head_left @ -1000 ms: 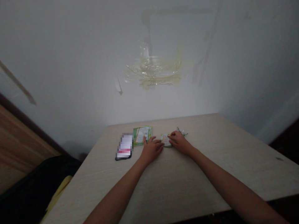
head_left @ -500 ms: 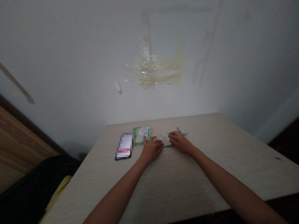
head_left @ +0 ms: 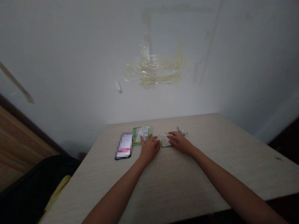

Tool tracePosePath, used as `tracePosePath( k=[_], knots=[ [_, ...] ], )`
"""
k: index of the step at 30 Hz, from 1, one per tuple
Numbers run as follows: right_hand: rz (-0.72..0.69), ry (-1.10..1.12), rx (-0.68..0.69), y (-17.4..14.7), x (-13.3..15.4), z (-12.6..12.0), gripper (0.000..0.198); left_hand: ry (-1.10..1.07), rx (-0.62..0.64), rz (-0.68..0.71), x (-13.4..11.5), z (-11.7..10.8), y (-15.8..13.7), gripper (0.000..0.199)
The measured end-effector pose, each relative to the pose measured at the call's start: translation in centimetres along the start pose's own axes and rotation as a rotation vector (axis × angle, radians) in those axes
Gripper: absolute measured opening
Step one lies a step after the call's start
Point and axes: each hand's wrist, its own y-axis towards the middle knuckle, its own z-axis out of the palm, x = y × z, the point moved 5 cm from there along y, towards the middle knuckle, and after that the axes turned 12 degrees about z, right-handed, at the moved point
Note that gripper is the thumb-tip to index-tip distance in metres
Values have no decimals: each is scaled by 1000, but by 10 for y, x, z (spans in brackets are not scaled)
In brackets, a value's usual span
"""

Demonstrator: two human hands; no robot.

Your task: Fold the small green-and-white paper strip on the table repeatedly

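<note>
My left hand [head_left: 150,147] rests low over the table with its fingers spread. Its fingertips lie at the near edge of a loose pile of green and white printed cards [head_left: 139,132]. A smaller green-edged card or set of cards [head_left: 164,140] lies to the right, between my two hands. The fingers of my right hand [head_left: 179,142] are stretched out over the right part of it, covering that side. Just beyond the right hand is a small crumpled, colourful item [head_left: 182,132], too small to make out.
A dark-edged phone [head_left: 123,151], its screen pixelated, lies left of the pile. The pale wooden table [head_left: 98,174] meets a wall [head_left: 93,62] bearing peeling clear tape [head_left: 151,73]. At the lower left are a dark item [head_left: 42,177] and yellow cloth [head_left: 56,193] beside the table.
My left hand has drawn slightly left, away from the smaller card and toward the pile. The right hand stays nearly where it was on the card.
</note>
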Motion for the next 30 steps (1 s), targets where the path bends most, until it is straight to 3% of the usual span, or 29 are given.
tracePosePath(
  k=[30],
  knots=[
    [-6,-68,29,-2,8,1,35,-21,48,-36,-2,-3,1,25]
  ],
)
